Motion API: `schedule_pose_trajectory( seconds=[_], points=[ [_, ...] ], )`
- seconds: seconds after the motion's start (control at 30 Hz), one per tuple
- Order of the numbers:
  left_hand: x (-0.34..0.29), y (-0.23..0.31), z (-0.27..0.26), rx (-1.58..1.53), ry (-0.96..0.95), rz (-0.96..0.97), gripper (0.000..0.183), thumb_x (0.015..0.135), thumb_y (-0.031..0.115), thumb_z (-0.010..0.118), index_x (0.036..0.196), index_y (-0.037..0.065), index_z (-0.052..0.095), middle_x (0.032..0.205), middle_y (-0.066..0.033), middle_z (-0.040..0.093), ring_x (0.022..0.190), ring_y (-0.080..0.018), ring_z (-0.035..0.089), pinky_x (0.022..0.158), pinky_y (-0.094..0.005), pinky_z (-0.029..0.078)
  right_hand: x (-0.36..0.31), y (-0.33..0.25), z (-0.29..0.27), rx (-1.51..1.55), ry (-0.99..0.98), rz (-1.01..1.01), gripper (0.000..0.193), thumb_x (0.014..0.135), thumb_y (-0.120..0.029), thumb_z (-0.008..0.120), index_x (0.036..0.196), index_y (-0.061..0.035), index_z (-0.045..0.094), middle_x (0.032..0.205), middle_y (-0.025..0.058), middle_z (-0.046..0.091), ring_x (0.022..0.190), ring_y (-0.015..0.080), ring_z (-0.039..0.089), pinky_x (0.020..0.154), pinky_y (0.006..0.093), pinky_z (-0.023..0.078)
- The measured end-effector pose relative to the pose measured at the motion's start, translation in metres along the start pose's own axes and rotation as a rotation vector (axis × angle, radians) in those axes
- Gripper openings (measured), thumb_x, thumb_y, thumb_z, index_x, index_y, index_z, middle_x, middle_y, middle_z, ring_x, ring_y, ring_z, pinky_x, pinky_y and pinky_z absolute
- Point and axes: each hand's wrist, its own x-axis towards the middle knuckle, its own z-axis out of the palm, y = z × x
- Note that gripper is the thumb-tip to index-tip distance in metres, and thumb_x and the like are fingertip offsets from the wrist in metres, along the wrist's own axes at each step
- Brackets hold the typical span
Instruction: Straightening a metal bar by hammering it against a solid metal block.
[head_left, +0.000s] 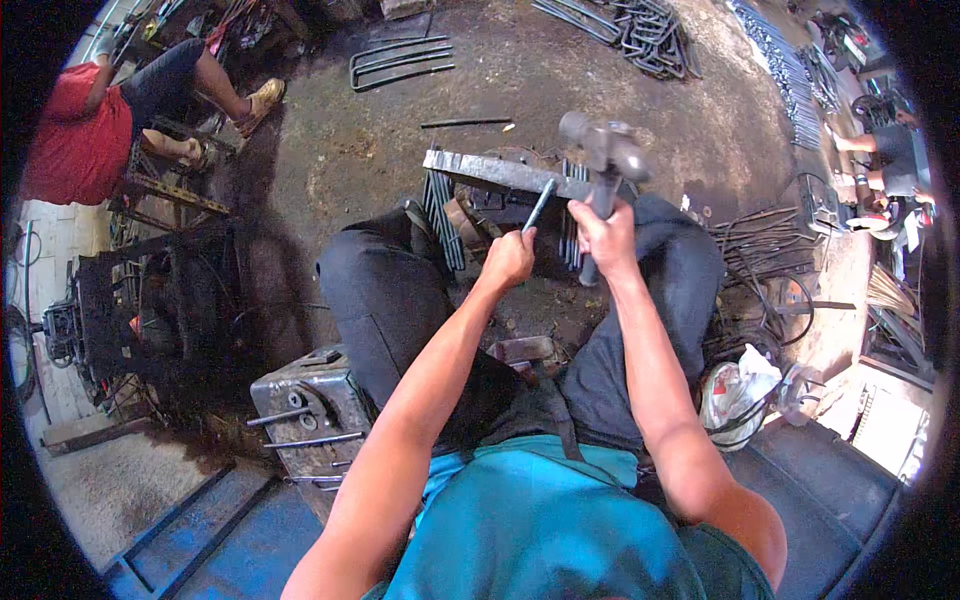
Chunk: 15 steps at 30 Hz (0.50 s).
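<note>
My left hand is closed round the near end of a thin metal rod. The rod slants away from me, its far end at a flat grey steel bar that lies crosswise between my knees. In my right hand is a hammer, gripped by its handle. The hammer head, slightly blurred, shows beyond the bar, just right of the rod's end; I cannot tell whether it touches anything. Several dark rods stand under the bar's left part, and more rods are near its right part.
U-shaped rods and a single rod lie ahead; a heap of bent rods is farther right. A metal block with protruding rods stands by my left leg. A white plastic bag is at right. People sit left and right.
</note>
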Motion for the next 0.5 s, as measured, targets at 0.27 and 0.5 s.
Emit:
schedule_pose_trajectory(
  seconds=[0.27,0.5],
  points=[
    [-0.001,0.01,-0.003,-0.011,0.002,0.035,0.055,0.1,0.04,0.038,0.095,-0.008,0.065,0.094,-0.0363,0.06,0.097,-0.0502,0.058,0.085,-0.0546,0.046,0.019,0.087,-0.019,-0.547,0.115,0.107,0.024,0.08,-0.015,0.069,0.063,-0.0062,0.055,0.05,0.0012,0.051,0.041,0.0115,0.051,0.039,0.0297,0.038],
    [-0.001,0.013,-0.001,-0.018,-0.002,0.046,0.056,0.099,0.042,0.038,0.095,-0.007,0.065,0.094,-0.0355,0.061,0.097,-0.0498,0.059,0.086,-0.0545,0.046,0.005,0.068,-0.016,-0.138,0.062,0.328,0.024,0.079,-0.012,0.068,0.065,-0.0049,0.051,0.047,0.0026,0.048,0.034,0.0137,0.047,0.032,0.0311,0.037]
  ],
)
